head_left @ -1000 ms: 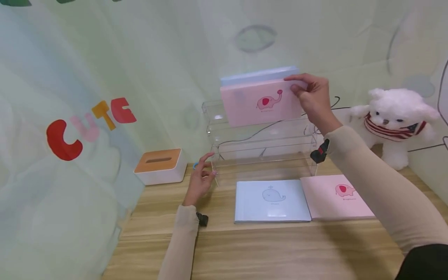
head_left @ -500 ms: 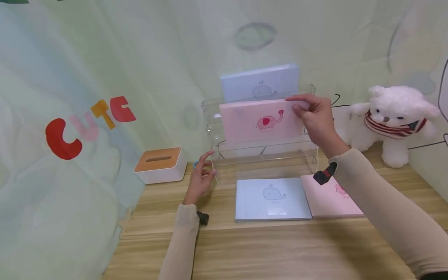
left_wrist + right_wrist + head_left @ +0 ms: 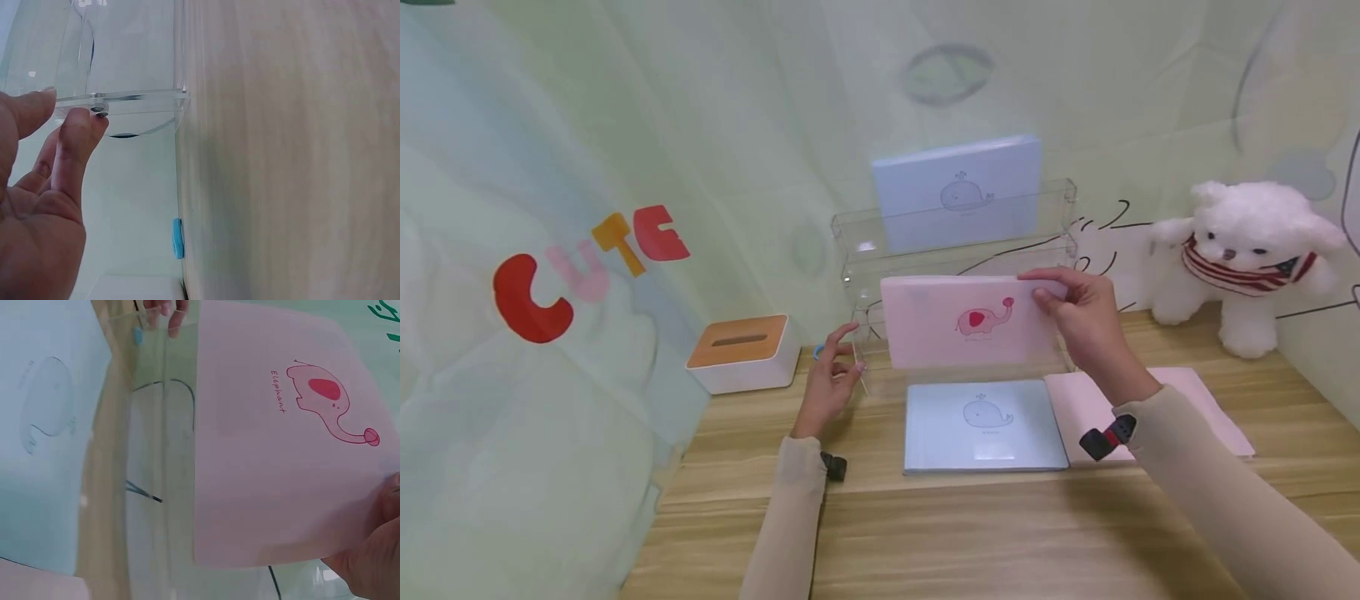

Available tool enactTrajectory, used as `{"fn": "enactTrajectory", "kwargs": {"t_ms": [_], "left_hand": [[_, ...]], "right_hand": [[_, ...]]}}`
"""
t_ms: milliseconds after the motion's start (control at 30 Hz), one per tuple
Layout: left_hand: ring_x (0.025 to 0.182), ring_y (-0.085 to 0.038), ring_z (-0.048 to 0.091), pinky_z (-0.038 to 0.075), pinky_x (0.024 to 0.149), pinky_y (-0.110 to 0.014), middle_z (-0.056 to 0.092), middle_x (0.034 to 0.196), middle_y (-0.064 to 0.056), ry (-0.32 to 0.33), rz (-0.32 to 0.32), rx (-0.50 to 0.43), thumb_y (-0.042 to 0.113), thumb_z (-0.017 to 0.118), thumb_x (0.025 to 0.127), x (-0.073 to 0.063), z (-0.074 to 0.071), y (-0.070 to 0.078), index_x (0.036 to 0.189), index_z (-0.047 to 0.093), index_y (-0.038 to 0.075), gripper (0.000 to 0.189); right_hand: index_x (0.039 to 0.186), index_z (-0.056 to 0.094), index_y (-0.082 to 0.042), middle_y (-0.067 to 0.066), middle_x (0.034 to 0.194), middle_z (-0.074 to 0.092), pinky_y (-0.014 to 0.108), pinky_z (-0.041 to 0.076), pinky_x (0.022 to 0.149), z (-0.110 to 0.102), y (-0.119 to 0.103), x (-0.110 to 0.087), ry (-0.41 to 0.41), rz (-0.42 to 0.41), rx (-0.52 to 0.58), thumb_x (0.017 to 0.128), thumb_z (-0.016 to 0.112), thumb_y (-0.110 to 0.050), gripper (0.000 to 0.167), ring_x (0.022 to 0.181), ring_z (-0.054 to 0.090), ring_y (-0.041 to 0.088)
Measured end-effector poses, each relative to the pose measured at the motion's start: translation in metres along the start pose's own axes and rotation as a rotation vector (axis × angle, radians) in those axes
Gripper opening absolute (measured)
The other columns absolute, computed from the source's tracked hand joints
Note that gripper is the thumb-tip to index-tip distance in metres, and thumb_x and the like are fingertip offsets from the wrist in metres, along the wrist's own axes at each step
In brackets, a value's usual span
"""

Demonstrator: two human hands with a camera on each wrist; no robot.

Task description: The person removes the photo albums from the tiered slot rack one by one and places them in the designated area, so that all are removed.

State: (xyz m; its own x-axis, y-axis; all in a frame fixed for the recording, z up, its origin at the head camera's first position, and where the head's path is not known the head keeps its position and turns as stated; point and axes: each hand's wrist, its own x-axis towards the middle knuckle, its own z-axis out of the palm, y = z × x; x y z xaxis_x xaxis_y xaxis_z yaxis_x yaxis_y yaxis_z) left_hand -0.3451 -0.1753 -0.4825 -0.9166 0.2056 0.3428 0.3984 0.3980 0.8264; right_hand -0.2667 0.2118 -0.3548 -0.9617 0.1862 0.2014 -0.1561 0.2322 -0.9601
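My right hand [image 3: 1086,325] pinches a pink book [image 3: 940,325] with a red elephant on its cover by its upper right corner. The book stands nearly upright in front of the lower tiers of a clear acrylic rack [image 3: 850,242]. With thumb and fingertips, my left hand [image 3: 47,206] holds the rack's left side edge. In the top tier a blue whale book [image 3: 917,196] leans upright. Flat on the table before the rack lie another blue whale book [image 3: 985,429] and, to its right, a second pink book [image 3: 1210,408], partly covered by my right wrist.
A white tissue box [image 3: 741,354] with a wooden lid stands left of the rack. To the right sits a white plush toy [image 3: 1240,258] with a striped scarf. A printed curtain [image 3: 737,125] hangs behind the wooden table [image 3: 925,533].
My right hand has brought the pink book down and forward from the top tier to in front of the lower tiers, uncovering the blue whale book behind. The left hand stays at the rack.
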Motion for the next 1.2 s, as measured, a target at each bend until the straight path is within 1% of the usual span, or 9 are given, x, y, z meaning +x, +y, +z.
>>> {"fn": "enactTrajectory", "kwargs": {"t_ms": [100,200,300,433,533,733,833,1000,1200], "left_hand": [[0.094,-0.050,0.076,0.056,0.074,-0.017,0.064,0.134,-0.029,-0.003,0.004,0.000,0.003,0.069,0.103,0.001,0.000,0.000,0.160,0.043,0.036,0.071],[0.093,-0.049,0.076,0.056,0.073,-0.018,0.064,0.133,-0.028,-0.004,0.010,0.002,0.002,0.069,0.103,0.002,0.000,0.001,0.160,0.044,0.037,0.071],[0.093,-0.050,0.075,0.055,0.072,-0.017,0.064,0.133,-0.028,0.008,0.014,-0.004,0.001,0.069,0.103,0.005,-0.001,0.002,0.159,0.044,0.036,0.071],[0.094,-0.051,0.076,0.055,0.072,-0.017,0.065,0.132,-0.028,0.013,0.018,-0.010,0.000,0.068,0.102,0.008,-0.003,0.003,0.159,0.045,0.036,0.071],[0.095,-0.050,0.076,0.057,0.074,-0.019,0.065,0.132,-0.027,0.005,0.009,-0.006,0.000,0.069,0.102,0.008,-0.003,0.003,0.159,0.045,0.036,0.071],[0.094,-0.044,0.077,0.060,0.077,-0.025,0.065,0.132,-0.023,0.008,0.001,0.013,0.002,0.069,0.103,0.005,-0.002,0.000,0.158,0.045,0.041,0.072],[0.094,-0.043,0.077,0.059,0.077,-0.024,0.066,0.132,-0.023,0.002,-0.009,0.018,0.003,0.069,0.104,0.003,-0.001,-0.002,0.158,0.044,0.041,0.071],[0.095,-0.045,0.077,0.058,0.075,-0.021,0.065,0.132,-0.024,-0.008,-0.008,0.011,0.008,0.068,0.105,-0.001,-0.002,-0.003,0.160,0.043,0.039,0.068],[0.093,-0.043,0.078,0.058,0.076,-0.020,0.065,0.131,-0.024,-0.014,0.013,0.025,0.005,0.068,0.104,-0.001,-0.002,-0.003,0.161,0.042,0.036,0.069]], "right_hand": [[0.136,0.075,-0.014,-0.003,0.128,0.071,0.038,0.063,0.097,-0.002,0.010,-0.011,-0.014,0.019,-0.004,0.107,0.065,-0.011,0.031,0.109,0.072,0.011],[0.137,0.074,-0.011,-0.014,0.120,0.070,0.019,0.060,0.089,-0.002,0.020,-0.022,-0.022,0.040,0.017,0.107,0.065,-0.009,0.031,0.108,0.070,0.007],[0.137,0.074,-0.012,-0.019,0.117,0.067,0.014,0.058,0.089,0.001,0.030,-0.033,-0.042,0.087,0.072,0.106,0.065,-0.008,0.032,0.112,0.065,0.007],[0.138,0.074,-0.015,-0.019,0.119,0.065,0.014,0.057,0.091,0.002,0.040,-0.046,-0.089,0.174,0.118,0.108,0.062,-0.007,0.034,0.121,0.057,0.012],[0.139,0.073,-0.014,-0.017,0.119,0.066,0.015,0.057,0.091,0.001,0.045,-0.054,-0.120,0.209,0.128,0.108,0.061,-0.006,0.035,0.122,0.055,0.014],[0.131,0.079,-0.019,-0.012,0.121,0.065,0.022,0.059,0.089,0.002,0.049,-0.069,-0.174,0.246,0.178,0.108,0.059,-0.004,0.034,0.109,0.065,0.008],[0.124,0.081,-0.021,-0.010,0.119,0.068,0.029,0.061,0.088,0.004,0.052,-0.079,-0.199,0.289,0.207,0.107,0.058,-0.003,0.034,0.102,0.071,0.008],[0.122,0.081,-0.019,-0.003,0.123,0.070,0.033,0.060,0.088,0.006,0.058,-0.093,-0.236,0.348,0.181,0.107,0.059,-0.004,0.031,0.101,0.072,0.012],[0.114,0.083,-0.022,-0.005,0.105,0.078,0.032,0.059,0.079,0.003,0.067,-0.104,-0.282,0.406,0.190,0.107,0.059,-0.004,0.031,0.091,0.071,0.014]]}}
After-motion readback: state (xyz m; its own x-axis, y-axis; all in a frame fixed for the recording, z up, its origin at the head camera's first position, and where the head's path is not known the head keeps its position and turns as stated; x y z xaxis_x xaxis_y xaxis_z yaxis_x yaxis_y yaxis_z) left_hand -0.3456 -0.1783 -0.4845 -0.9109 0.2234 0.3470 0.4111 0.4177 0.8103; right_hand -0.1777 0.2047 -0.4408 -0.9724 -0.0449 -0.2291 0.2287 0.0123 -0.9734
